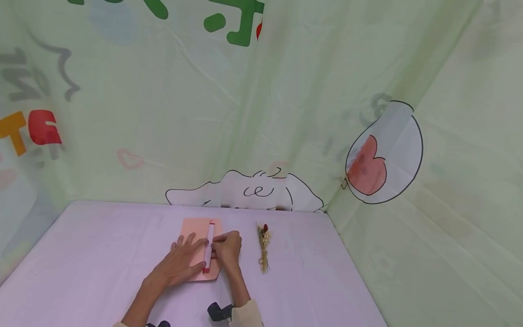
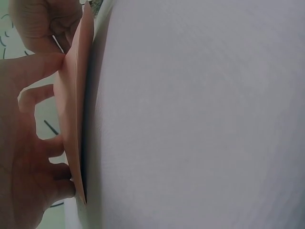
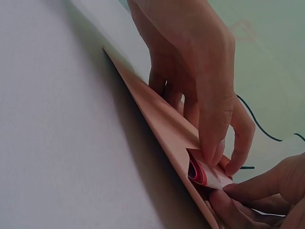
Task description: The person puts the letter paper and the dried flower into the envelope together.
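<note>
A flat pink paper piece point(image 1: 195, 225), like an envelope with cut corners, lies on the table. On its right part is a flattened roll of white paper point(image 1: 209, 245) with red ends; in the right wrist view the red layers of the paper roll point(image 3: 198, 174) show at its end. My left hand point(image 1: 181, 263) spreads over the pink paper, its thumb and index fingertips pressing the roll's left side and the other fingers resting on the pink paper. With thumb and fingers, my right hand point(image 1: 229, 247) pinches the roll's right side. Its fingertips are partly hidden in the head view.
To the right of the hands lies a small dried-flower bunch point(image 1: 263, 247) with a red bloom and tied stems. A pale lilac cloth covers the table point(image 1: 310, 281). Printed fabric walls point(image 1: 163, 113) rise at the table's back and sides.
</note>
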